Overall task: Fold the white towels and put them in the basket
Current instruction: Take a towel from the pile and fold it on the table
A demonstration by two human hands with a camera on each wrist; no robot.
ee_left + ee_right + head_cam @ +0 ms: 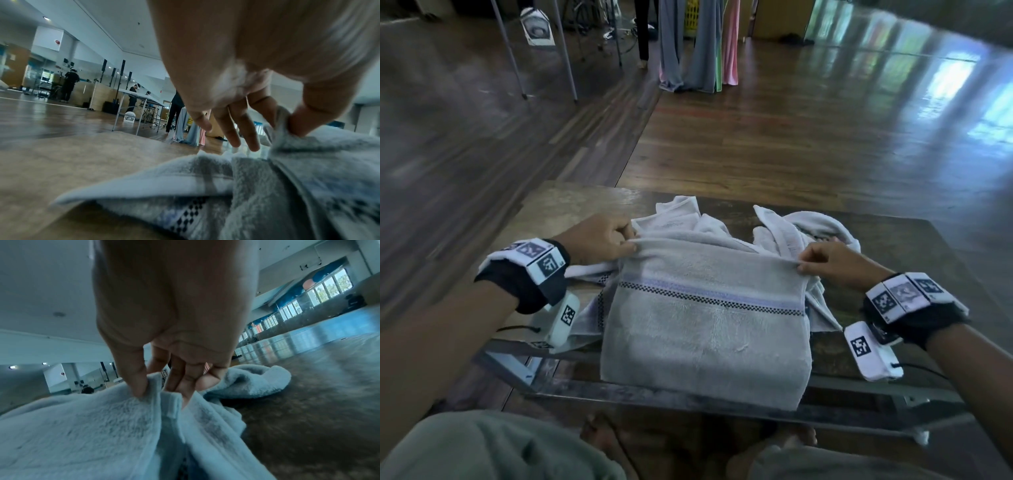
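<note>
A white towel (705, 318) with a checked and lilac stripe lies partly folded on the low table (571, 205), its near end draped over the front edge. My left hand (628, 245) pinches the towel's far left corner (281, 129) between thumb and forefinger. My right hand (803, 265) pinches the far right corner (154, 386) the same way. Behind it lie more crumpled white towels (784, 226), one of them (257, 379) just past my right fingers. No basket is in view.
The low table stands on a wooden floor (791, 137). Hanging grey, pink and green cloths (698, 44) and folding table legs (565, 51) stand far back. Other people (71, 84) work at tables across the hall. My knees (482, 448) are below the table's front edge.
</note>
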